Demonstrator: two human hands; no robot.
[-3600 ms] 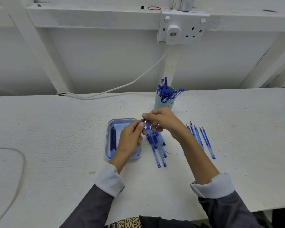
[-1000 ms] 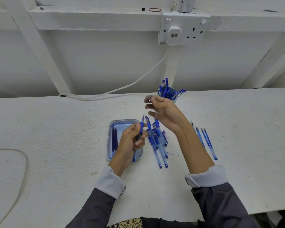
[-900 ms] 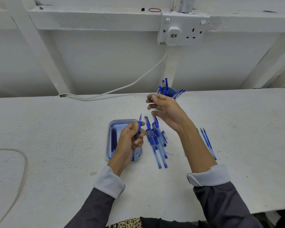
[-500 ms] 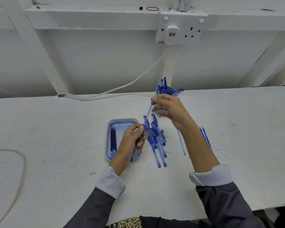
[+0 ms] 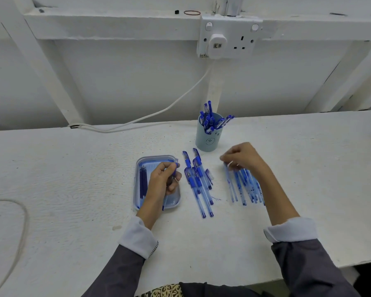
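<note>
white painted wall behind, and a white desk (image 5: 73, 189) below it; a socket (image 5: 229, 37) sits up on the wall and its cable (image 5: 159, 113) trails down to the desk's back edge. close to that back edge, about midway along, a cup (image 5: 209, 138) stands upright, stuffed with blue pens and caps, likely the stock for the job.

between the cup and the front edge lie three groups, each seemingly one stage of taking pens apart or putting them together. a tray (image 5: 137, 179) on the left has dark refills (image 5: 143, 183) laid along its left wall. a loose pile (image 5: 198, 185) of gripped pens lies in the middle. a row of barrels (image 5: 242, 189) is on the right, set well apart from the pile, probably so the kinds don't mix.

the left hand (image 5: 162, 181) is curled round one pen (image 5: 175, 167) and holds it slanted over the tray, probably so anything that comes out lands there. the right hand (image 5: 242, 157) hangs over the far ends of the barrels with fingers bent; it is blurred, so i cannot tell whether it pinches one or holds nothing. the two hands are well apart.
</note>
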